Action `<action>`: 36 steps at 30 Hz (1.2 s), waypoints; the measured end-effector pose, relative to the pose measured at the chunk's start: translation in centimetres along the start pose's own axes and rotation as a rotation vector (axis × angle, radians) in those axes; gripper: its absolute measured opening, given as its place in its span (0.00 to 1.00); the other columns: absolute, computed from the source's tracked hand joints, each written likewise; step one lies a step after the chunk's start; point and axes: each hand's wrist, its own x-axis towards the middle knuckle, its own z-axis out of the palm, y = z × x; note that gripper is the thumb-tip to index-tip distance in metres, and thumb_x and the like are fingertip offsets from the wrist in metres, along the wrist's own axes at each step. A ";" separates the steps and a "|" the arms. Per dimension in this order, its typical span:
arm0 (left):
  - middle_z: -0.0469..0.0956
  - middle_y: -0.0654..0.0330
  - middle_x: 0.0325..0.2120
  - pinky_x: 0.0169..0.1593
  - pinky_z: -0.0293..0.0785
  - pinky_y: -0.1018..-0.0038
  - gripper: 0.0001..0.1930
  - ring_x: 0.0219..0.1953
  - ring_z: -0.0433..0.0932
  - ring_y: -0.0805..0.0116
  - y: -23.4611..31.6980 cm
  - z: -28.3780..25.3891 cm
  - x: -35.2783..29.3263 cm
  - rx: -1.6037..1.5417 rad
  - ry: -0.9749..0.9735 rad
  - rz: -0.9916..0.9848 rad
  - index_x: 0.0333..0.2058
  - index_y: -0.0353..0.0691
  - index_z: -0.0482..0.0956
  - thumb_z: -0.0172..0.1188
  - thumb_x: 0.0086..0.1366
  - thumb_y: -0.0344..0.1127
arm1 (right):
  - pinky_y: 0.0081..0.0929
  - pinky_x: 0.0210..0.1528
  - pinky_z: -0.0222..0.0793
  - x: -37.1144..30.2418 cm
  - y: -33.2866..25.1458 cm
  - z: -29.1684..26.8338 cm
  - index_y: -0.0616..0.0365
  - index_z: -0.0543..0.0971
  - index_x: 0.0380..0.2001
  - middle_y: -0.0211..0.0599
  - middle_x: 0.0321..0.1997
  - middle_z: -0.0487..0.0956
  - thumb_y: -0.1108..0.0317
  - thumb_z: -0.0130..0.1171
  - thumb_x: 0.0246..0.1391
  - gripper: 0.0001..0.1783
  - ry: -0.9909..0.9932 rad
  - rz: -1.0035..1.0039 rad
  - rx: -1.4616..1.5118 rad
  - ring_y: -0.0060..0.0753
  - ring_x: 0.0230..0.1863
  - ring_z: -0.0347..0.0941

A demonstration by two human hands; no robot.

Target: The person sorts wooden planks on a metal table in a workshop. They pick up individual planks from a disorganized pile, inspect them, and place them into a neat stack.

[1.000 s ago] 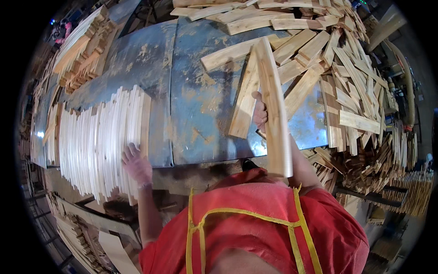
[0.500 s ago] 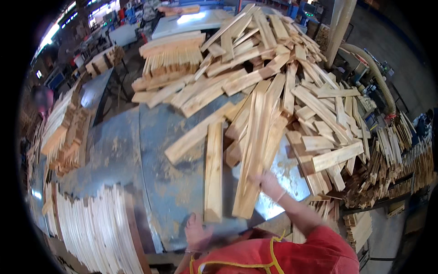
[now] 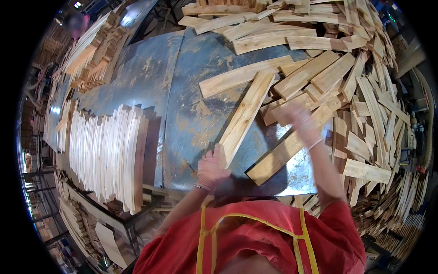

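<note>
My left hand (image 3: 212, 167) is closed around the near end of a long pale wooden board (image 3: 247, 119), which slants away to the right over the metal tabletop (image 3: 191, 137). My right hand (image 3: 301, 124), smeared by motion, is above the loose boards right of it; its fingers cannot be made out. Below that hand, another wooden board (image 3: 279, 157) lies slanted, its near end close to the table's front edge. Beyond the right hand, more boards (image 3: 306, 75) overlap at angles. A separate board (image 3: 244, 76) rests farther back on the metal.
A large jumbled heap of boards (image 3: 372, 102) covers the right side and back. On the left stands a row of pale boards on edge (image 3: 107, 155), with another stack (image 3: 93, 52) behind it. A ribbed hose (image 3: 425, 123) hangs at far right.
The view has shifted downward. My left hand has gone from beside the pale board to its near end, and the board now slants. My right hand has moved farther over the pile.
</note>
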 end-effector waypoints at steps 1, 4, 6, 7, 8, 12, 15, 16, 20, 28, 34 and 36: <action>0.74 0.46 0.54 0.54 0.74 0.52 0.54 0.54 0.77 0.45 0.5 -1.9 -0.5 0.014 0.015 0.016 0.73 0.39 0.59 0.70 0.52 0.57 | 0.26 0.42 0.71 -2.3 1.2 3.9 0.55 0.80 0.41 0.26 0.36 0.77 0.57 0.63 0.67 0.13 -0.031 0.267 0.280 0.23 0.36 0.72; 0.76 0.44 0.54 0.56 0.74 0.52 0.52 0.53 0.79 0.44 1.4 -5.8 -3.0 0.032 0.046 0.104 0.74 0.38 0.58 0.69 0.54 0.55 | 0.25 0.45 0.76 -5.5 3.7 14.3 0.57 0.74 0.58 0.32 0.45 0.80 0.61 0.71 0.62 0.26 -0.013 0.645 0.758 0.29 0.41 0.78; 0.77 0.42 0.54 0.56 0.75 0.51 0.50 0.52 0.81 0.41 0.0 -6.0 -5.1 -0.014 0.060 0.189 0.73 0.37 0.60 0.68 0.57 0.54 | 0.33 0.54 0.79 -6.2 5.0 18.2 0.58 0.71 0.62 0.37 0.52 0.81 0.67 0.69 0.62 0.28 -0.026 0.554 0.971 0.37 0.50 0.80; 0.78 0.41 0.53 0.55 0.76 0.51 0.49 0.51 0.81 0.40 -1.4 -6.5 -5.5 -0.142 0.058 0.132 0.72 0.36 0.60 0.68 0.58 0.54 | 0.38 0.59 0.80 -6.1 5.6 20.1 0.59 0.70 0.64 0.39 0.56 0.81 0.70 0.68 0.62 0.30 -0.035 0.495 1.077 0.40 0.54 0.82; 0.78 0.40 0.52 0.55 0.77 0.51 0.48 0.50 0.82 0.39 -2.9 -7.0 -6.1 -0.272 0.058 0.074 0.72 0.36 0.60 0.67 0.59 0.54 | 0.48 0.70 0.74 -6.8 6.0 21.1 0.61 0.67 0.67 0.46 0.64 0.79 0.76 0.65 0.61 0.33 -0.153 0.519 1.202 0.48 0.63 0.79; 0.81 0.41 0.49 0.52 0.78 0.49 0.30 0.48 0.82 0.38 -12.6 -6.6 -8.4 -0.514 0.010 0.022 0.60 0.43 0.75 0.65 0.63 0.50 | 0.44 0.66 0.76 -8.3 3.1 28.5 0.60 0.69 0.67 0.43 0.61 0.80 0.71 0.65 0.63 0.30 -0.273 0.518 1.032 0.43 0.60 0.80; 0.83 0.45 0.45 0.51 0.79 0.52 0.17 0.48 0.83 0.43 -21.6 -7.2 -9.8 -0.392 0.156 0.020 0.46 0.45 0.81 0.64 0.65 0.48 | 0.36 0.63 0.75 -7.1 2.0 30.7 0.60 0.67 0.72 0.39 0.57 0.80 0.64 0.67 0.64 0.37 -0.354 0.441 0.587 0.33 0.55 0.78; 0.83 0.45 0.44 0.51 0.80 0.53 0.17 0.47 0.84 0.45 -26.8 -4.9 -10.2 -0.342 0.287 0.075 0.45 0.45 0.81 0.65 0.65 0.48 | 0.33 0.62 0.74 -7.2 2.0 30.9 0.60 0.65 0.74 0.39 0.56 0.80 0.63 0.68 0.64 0.39 -0.287 0.433 0.480 0.30 0.54 0.78; 0.84 0.55 0.30 0.39 0.82 0.61 0.15 0.34 0.84 0.54 -41.5 -9.8 -12.7 -0.230 0.459 -0.323 0.38 0.42 0.83 0.67 0.67 0.49 | 0.37 0.63 0.72 -7.0 5.5 24.6 0.66 0.64 0.75 0.45 0.62 0.79 0.63 0.64 0.67 0.38 0.131 0.108 -0.132 0.39 0.61 0.75; 0.72 0.44 0.68 0.64 0.77 0.53 0.43 0.65 0.76 0.46 -51.8 -13.6 -13.8 0.082 0.625 -0.643 0.71 0.38 0.67 0.73 0.63 0.51 | 0.48 0.63 0.70 -11.8 14.8 6.2 0.57 0.80 0.57 0.45 0.57 0.83 0.50 0.64 0.60 0.28 0.535 0.685 -0.944 0.50 0.57 0.77; 0.75 0.43 0.63 0.73 0.64 0.54 0.42 0.67 0.72 0.43 -31.9 -7.3 -8.1 -0.079 0.449 0.035 0.68 0.32 0.69 0.74 0.59 0.44 | 0.48 0.47 0.80 -10.7 12.2 11.0 0.64 0.77 0.53 0.49 0.41 0.84 0.68 0.72 0.51 0.26 0.849 0.406 0.497 0.46 0.45 0.83; 0.74 0.43 0.65 0.73 0.63 0.55 0.44 0.69 0.70 0.44 -28.2 -2.0 -6.2 -0.260 0.397 0.205 0.68 0.33 0.69 0.74 0.57 0.48 | 0.38 0.44 0.79 -11.2 6.4 17.0 0.65 0.75 0.56 0.46 0.45 0.84 0.65 0.67 0.54 0.28 0.809 0.522 0.086 0.39 0.41 0.83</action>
